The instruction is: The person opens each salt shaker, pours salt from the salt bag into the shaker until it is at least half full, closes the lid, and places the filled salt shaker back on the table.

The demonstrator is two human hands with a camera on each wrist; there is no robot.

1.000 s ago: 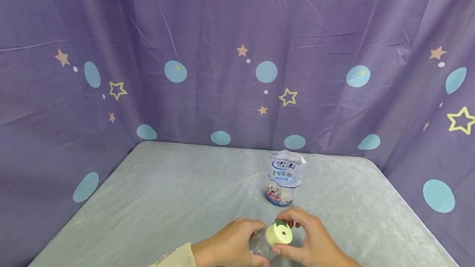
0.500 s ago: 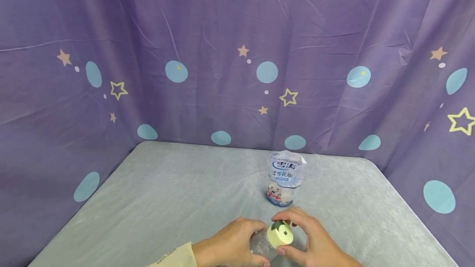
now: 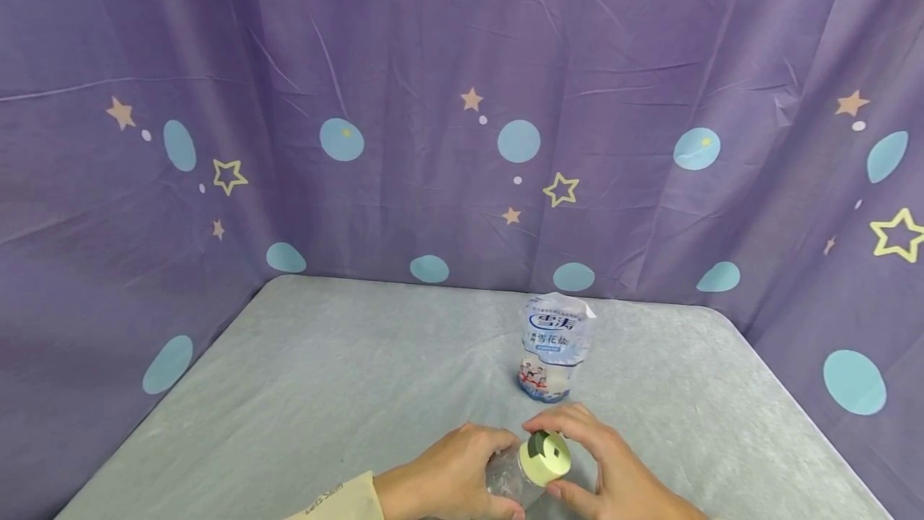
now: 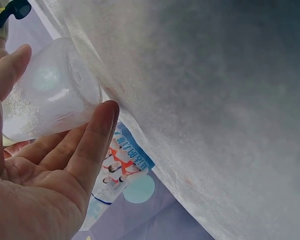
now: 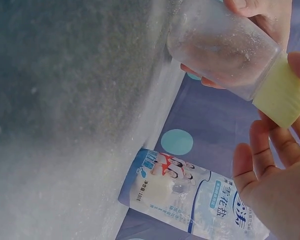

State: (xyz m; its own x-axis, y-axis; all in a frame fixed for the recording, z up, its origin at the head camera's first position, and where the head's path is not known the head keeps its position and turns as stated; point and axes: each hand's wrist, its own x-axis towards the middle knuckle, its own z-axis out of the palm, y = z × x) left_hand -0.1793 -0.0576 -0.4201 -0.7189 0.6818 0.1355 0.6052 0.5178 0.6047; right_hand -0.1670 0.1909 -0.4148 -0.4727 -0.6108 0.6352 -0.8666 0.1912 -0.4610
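Note:
A clear plastic shaker bottle [image 5: 222, 47] with white grains clinging inside is tilted in front of me. My left hand [image 3: 455, 472] grips its body, thumb on one side and fingers on the other. On its top is a pale yellow cap [image 3: 546, 458] with a dark green part and a small square mark. My right hand [image 3: 606, 464] holds this cap between thumb and fingers. Behind the hands a blue and white salt pouch [image 3: 554, 347] stands upright, its top edge uneven; neither hand touches it. In the left wrist view the bottle's base [image 4: 85, 72] faces outward.
A light grey cloth [image 3: 346, 367] covers the table. Purple curtains [image 3: 433, 62] with stars and blue dots hang behind it and at both sides.
The cap's dark green part has shifted leftward as the cap turned on the bottle. My right index finger and thumb have moved round with it. The left hand and pouch stay in place.

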